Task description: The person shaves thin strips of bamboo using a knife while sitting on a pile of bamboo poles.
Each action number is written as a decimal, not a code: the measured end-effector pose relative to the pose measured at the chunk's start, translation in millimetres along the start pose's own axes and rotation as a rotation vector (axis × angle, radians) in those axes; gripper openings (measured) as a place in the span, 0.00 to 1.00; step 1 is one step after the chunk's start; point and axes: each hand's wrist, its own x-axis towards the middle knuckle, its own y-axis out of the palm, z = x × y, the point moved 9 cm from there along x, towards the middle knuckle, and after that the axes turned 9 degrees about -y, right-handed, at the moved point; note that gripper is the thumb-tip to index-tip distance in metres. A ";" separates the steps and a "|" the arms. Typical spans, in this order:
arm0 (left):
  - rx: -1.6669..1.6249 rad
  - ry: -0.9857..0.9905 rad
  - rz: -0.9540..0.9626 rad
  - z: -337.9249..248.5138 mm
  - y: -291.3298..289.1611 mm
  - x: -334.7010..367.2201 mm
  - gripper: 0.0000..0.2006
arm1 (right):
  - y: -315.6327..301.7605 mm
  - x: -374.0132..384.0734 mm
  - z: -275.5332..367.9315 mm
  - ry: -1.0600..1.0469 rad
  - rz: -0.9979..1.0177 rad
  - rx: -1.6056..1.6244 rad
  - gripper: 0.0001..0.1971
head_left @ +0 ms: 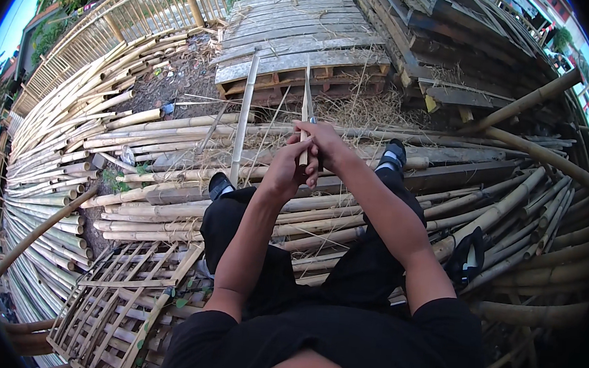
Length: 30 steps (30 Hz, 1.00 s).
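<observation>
Both of my hands meet in front of me, just right of the picture's middle. My left hand (286,168) is closed around the lower end of a pale split bamboo strip (307,91), which points away from me. Against it, my right hand (326,146) is closed on what looks like a knife; only a bit of grey metal (313,120) shows above the fingers, and most of it is hidden. Left of the hands, a longer bamboo slat (244,114) leans with its far end up by the pallet.
Bamboo poles (169,193) lie across beneath my legs; more fan out at the left (53,179). A wooden pallet (300,29) lies ahead, stacked pallets (457,51) at the right. A woven bamboo panel (119,302) sits lower left. A slanted pole (529,99) crosses the right side.
</observation>
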 end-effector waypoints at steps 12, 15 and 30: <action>-0.081 0.042 -0.021 -10.2 -17.4 12.9 0.12 | 10.7 1.2 12.6 -0.085 -0.051 0.089 0.12; -0.071 0.077 -0.015 -16.1 -14.5 13.0 0.12 | 12.5 -1.7 17.3 -0.099 -0.057 0.106 0.12; -0.121 0.178 0.100 -148.5 16.4 35.7 0.13 | -9.2 32.8 30.5 -0.201 -0.102 0.348 0.17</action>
